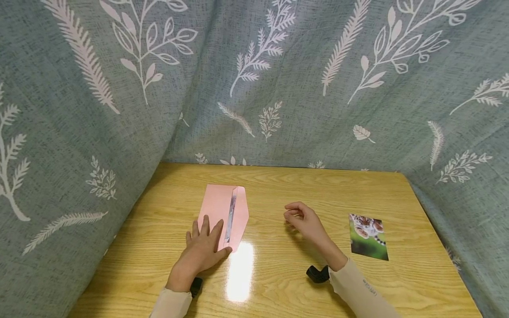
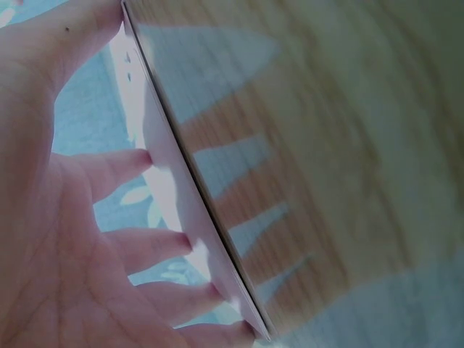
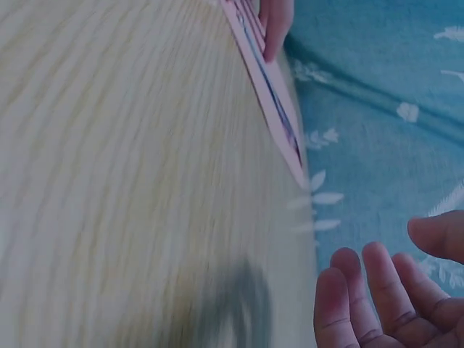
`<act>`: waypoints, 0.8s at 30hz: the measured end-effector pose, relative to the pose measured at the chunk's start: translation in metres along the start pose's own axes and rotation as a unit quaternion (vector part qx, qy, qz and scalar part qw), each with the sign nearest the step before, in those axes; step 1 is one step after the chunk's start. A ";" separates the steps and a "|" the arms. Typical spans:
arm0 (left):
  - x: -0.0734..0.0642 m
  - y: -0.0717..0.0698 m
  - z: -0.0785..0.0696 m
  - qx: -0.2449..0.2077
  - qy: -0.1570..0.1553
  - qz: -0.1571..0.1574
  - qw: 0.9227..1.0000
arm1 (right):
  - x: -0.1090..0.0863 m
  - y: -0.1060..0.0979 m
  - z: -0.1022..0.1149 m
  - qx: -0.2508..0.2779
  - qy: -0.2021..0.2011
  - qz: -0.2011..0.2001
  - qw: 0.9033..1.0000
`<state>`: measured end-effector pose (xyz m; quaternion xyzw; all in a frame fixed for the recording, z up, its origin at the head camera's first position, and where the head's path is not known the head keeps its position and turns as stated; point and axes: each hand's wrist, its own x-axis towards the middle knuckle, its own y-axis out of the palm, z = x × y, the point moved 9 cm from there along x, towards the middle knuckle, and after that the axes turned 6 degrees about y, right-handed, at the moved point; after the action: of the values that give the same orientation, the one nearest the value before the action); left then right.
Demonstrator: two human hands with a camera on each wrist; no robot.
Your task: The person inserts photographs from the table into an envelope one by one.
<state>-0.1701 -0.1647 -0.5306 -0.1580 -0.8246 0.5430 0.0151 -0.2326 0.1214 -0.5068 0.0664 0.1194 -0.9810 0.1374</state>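
A pink envelope [image 1: 218, 198] lies flat on the left half of the table, its pointed flap folded out to the right. Along its opening shows a narrow strip of a printed picture [image 1: 230, 216]. My left hand [image 1: 202, 249] rests on the envelope's near part with straight, spread fingers; in the left wrist view the fingertips [image 2: 181, 243] touch its surface. To the right of the envelope, my right hand [image 1: 304, 223] hovers over bare wood, fingers loosely bent and holding nothing. The right wrist view shows its thumb apart from the other fingers [image 3: 384, 283].
A tiger picture card [image 1: 367, 245] lies on the table to the right of my right hand. The wooden table [image 1: 274, 265] has a bright light reflection near its front. A grey-green curtain [image 1: 246, 123] with white leaf prints stands behind and along both sides.
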 end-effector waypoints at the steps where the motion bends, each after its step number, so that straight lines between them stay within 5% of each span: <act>1: 0.000 0.000 0.000 0.000 0.000 0.000 1.000 | -0.002 -0.004 -0.001 -0.002 0.001 -0.005 1.000; 15: -0.001 -0.001 0.000 -0.010 0.003 -0.010 1.000 | -0.029 -0.060 -0.010 -0.059 -0.019 -0.058 0.996; 24: 0.000 0.001 0.002 -0.012 0.001 -0.010 1.000 | -0.038 -0.118 -0.020 -0.193 -0.033 -0.131 0.972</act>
<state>-0.1701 -0.1662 -0.5319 -0.1506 -0.8323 0.5332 0.0193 -0.2282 0.2464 -0.4948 -0.0100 0.3097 -0.9505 0.0217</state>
